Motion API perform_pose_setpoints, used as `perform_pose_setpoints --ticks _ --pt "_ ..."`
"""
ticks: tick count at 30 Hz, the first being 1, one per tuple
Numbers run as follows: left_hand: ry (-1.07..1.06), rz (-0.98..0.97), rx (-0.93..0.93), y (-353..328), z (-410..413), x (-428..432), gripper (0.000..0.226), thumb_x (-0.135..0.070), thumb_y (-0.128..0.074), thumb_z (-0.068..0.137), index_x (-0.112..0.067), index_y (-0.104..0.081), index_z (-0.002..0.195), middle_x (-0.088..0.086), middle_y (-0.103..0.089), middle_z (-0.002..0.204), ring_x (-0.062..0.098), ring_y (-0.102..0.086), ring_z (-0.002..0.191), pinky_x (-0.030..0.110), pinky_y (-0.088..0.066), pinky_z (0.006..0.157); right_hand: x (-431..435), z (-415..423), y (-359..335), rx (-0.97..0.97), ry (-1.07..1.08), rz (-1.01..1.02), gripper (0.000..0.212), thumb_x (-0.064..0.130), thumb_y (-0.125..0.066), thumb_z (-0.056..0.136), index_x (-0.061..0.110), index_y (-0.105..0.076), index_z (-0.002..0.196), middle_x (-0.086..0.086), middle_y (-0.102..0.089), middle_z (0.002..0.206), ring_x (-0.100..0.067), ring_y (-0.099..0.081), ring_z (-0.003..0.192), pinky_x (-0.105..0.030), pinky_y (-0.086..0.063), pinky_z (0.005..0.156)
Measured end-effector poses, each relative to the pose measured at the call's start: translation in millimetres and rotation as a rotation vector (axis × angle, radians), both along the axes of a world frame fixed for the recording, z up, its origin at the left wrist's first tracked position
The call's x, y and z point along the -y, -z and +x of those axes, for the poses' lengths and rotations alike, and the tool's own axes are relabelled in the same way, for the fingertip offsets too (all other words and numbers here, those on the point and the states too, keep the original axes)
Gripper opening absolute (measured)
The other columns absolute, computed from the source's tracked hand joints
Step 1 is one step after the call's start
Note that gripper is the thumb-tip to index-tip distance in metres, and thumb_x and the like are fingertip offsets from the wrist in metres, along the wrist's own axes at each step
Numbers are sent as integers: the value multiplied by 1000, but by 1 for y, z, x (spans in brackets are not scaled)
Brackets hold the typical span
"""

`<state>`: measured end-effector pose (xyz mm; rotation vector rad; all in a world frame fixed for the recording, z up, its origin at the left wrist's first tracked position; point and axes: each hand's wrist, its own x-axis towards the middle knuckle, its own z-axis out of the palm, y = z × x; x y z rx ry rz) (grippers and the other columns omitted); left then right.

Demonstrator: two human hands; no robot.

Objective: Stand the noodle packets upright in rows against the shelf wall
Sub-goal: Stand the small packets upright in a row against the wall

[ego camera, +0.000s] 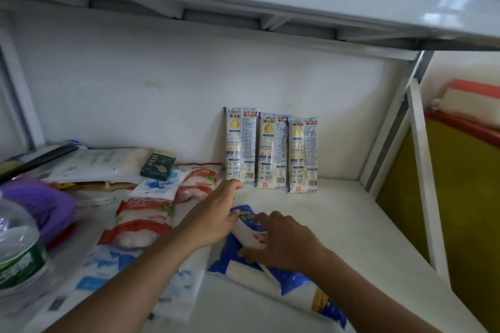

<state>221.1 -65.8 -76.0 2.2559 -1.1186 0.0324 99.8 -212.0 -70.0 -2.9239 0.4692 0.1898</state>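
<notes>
**Fourth packet, risk of toppling the row**

My right hand (286,240) presses, fingers spread, on the flat blue packet (270,265); my open left hand (216,213) reaches toward three upright packets (271,153) against the wall (162,94). A careless nudge could knock them over.

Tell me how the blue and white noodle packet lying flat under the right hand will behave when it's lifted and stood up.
The noodle packet looks long and narrow, so it will probably lift fairly stiffly. Its glossy film may slip under the right hand. Stood on its narrow end it seems apt to tip, so it likely needs the shelf wall, as the three upright packets do.
</notes>
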Motion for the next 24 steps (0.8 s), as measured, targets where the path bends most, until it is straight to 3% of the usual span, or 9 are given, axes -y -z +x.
perform_pose_setpoints --ticks 3,7,10,13,17,22,24 --pt "21 -3 19 1 -2 7 49 -20 -58 100 -27 -33 143 -2 -50 138 13 -58 112 38 -55 91 -20 6 7 44 -12 -193 68 61 -52 90 25 -39 146 -7 -52 134 -32 -52 123 -44 -47 93" --pt "6 -11 21 1 4 6 50 -18 -61 98 -27 -36 140 -2 -49 140 14 -57 117 39 -55 93 -38 28 6 42 -29 -291 55 41 -61 95 13 -47 140 -11 -55 131 -31 -54 121 -41 -48 91" --pt "-19 -43 -25 0 3 9 53 -20 -62 98 -27 -32 142 -3 -49 144 11 -53 125 32 -52 94 -29 33 1 83 -61 -317 37 33 -61 97 10 -58 126 -10 -61 118 -27 -61 108 -35 -49 79" --pt "-87 -108 -56 -4 9 7 49 -18 -60 99 -24 -33 140 -5 -48 144 8 -53 122 21 -45 83 -13 32 -7 143 -36 -256 24 32 -59 97 14 -65 112 -5 -67 106 -23 -66 93 -32 -51 73" --pt "-171 -122 -72 -6 16 3 33 -15 -59 99 -21 -44 128 -8 -53 127 8 -57 109 13 -38 68 12 27 -17 239 46 -179 17 31 -58 96 17 -69 101 -1 -69 94 -20 -66 80 -32 -55 70" --pt "-173 -26 -133 -4 16 8 10 -16 -62 96 -24 -66 101 -10 -66 102 6 -62 95 14 -41 68 52 24 -25 379 162 88 22 31 -64 94 21 -67 74 4 -69 73 -16 -67 67 -39 -62 70" --pt "-135 6 -209 -4 15 12 10 -18 -63 96 -23 -70 99 -10 -68 98 6 -63 93 19 -45 72 59 20 -29 441 170 156 31 31 -64 96 27 -60 65 6 -65 64 -12 -64 59 -34 -60 63"
